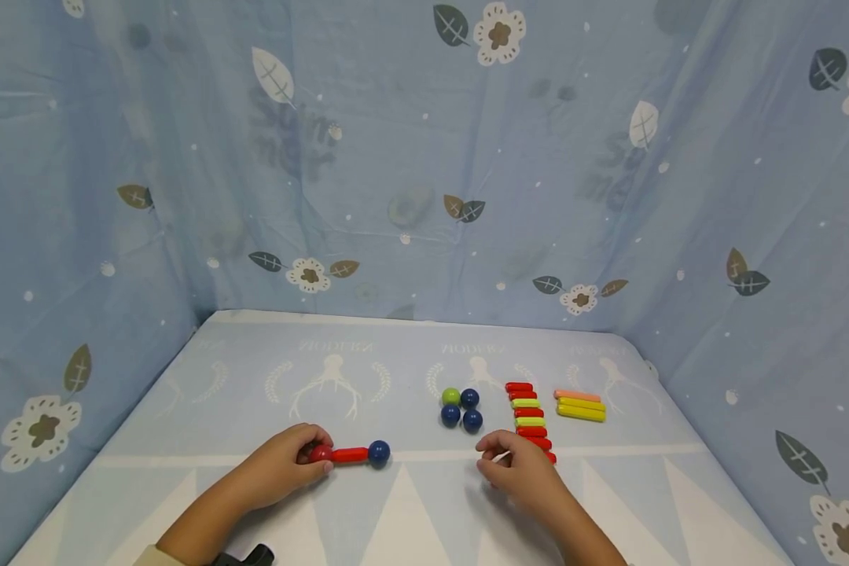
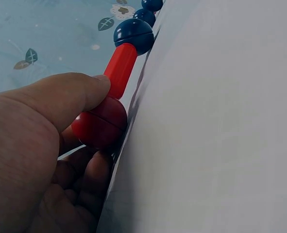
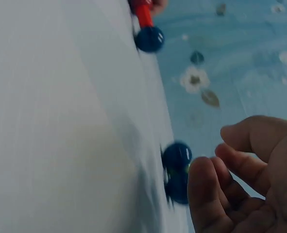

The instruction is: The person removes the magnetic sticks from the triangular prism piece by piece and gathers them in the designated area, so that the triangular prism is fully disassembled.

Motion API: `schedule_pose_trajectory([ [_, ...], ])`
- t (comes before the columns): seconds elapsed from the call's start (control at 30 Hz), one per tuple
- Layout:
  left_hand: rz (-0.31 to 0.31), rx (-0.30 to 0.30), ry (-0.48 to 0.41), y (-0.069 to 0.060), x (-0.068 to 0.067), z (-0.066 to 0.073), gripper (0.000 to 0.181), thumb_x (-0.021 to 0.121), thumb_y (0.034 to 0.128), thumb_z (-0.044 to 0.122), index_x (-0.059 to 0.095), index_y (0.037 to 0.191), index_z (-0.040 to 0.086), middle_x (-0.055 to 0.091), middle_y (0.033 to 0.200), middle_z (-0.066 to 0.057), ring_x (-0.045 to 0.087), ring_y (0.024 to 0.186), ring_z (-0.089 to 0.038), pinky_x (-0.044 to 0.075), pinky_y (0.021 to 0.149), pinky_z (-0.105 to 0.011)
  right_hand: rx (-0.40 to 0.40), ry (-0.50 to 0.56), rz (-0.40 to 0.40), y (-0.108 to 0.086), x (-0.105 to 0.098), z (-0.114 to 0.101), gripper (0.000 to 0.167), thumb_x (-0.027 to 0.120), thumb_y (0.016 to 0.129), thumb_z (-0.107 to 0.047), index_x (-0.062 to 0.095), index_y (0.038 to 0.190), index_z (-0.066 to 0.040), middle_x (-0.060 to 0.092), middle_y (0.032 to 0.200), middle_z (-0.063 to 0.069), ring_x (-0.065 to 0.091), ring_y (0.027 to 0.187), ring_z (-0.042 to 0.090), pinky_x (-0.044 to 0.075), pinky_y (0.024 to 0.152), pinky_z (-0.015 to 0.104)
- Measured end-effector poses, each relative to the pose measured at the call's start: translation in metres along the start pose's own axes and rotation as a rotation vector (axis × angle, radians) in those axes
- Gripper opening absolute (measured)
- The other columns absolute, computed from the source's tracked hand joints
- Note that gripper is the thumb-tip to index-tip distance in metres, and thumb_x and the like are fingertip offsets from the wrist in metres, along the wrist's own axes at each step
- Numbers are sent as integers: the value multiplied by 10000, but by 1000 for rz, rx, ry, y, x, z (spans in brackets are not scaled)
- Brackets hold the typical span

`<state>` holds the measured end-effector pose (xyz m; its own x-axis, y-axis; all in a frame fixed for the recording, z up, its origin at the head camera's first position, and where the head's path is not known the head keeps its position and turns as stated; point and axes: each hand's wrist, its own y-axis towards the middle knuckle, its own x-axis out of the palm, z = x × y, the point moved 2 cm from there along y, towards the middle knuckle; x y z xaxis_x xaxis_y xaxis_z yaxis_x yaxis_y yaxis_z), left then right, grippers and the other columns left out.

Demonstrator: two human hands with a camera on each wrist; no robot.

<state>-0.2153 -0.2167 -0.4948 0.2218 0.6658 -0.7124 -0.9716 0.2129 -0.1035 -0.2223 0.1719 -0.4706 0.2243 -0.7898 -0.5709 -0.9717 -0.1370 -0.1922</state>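
Note:
A red ball, a red rod and a dark blue ball are joined in a line on the table. My left hand grips the red ball between thumb and fingers, and in the left wrist view the thumb lies where the ball meets the rod. My right hand hovers over the table with loosely bent fingers and nothing between them. It is nearest to a column of red and light green rods, partly covering its near end. Loose blue balls show beyond the right fingers.
Several loose balls, one green ball and blue ball among them, are grouped mid-table. Right of the rod column lie yellow rods and an orange rod. A blue patterned curtain encloses the table.

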Motion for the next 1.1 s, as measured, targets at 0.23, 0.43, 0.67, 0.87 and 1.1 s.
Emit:
schedule_pose_trajectory([
  [0.23, -11, 4, -11, -2, -1, 0, 280, 838, 887, 366, 678, 1077, 239, 576, 958, 31, 529, 889, -159, 442, 719, -260, -106, -11, -188, 15, 32, -34, 197, 784, 940, -242, 713, 1115, -185, 671, 974, -1, 653, 804, 207, 578, 682, 328],
  [0.43, 3, 1, -8, -2, -2, -1, 287, 840, 881, 373, 679, 1081, 245, 578, 956, 34, 530, 880, -160, 442, 712, -259, -170, 39, -247, 37, 61, -56, 246, 789, 936, -216, 705, 1164, -176, 670, 1047, -6, 662, 889, 196, 577, 706, 353],
  [0.67, -9, -1, -5, -2, -3, 3, 278, 836, 889, 360, 677, 1084, 240, 580, 969, 35, 536, 896, -159, 457, 731, -261, -242, -74, -289, 50, 87, -66, 397, 834, 894, -220, 699, 1266, -251, 704, 1185, -26, 643, 995, 150, 563, 819, 371],
  [0.87, 5, 23, 15, -2, -4, 3, 286, 832, 892, 387, 673, 1091, 256, 576, 958, 51, 535, 883, -148, 455, 723, -256, -294, -83, -337, 56, 100, -75, 407, 827, 897, -205, 717, 1278, -298, 708, 1201, -75, 639, 988, 98, 551, 856, 353],
  [1.1, -3, 41, 2, -2, -1, 3, 294, 813, 909, 403, 673, 1114, 247, 576, 969, 51, 533, 863, -144, 449, 699, -254, -393, -249, -396, 56, 109, -79, 335, 818, 921, -260, 738, 1223, -379, 674, 1247, -176, 584, 1131, 41, 493, 1052, 395],
])
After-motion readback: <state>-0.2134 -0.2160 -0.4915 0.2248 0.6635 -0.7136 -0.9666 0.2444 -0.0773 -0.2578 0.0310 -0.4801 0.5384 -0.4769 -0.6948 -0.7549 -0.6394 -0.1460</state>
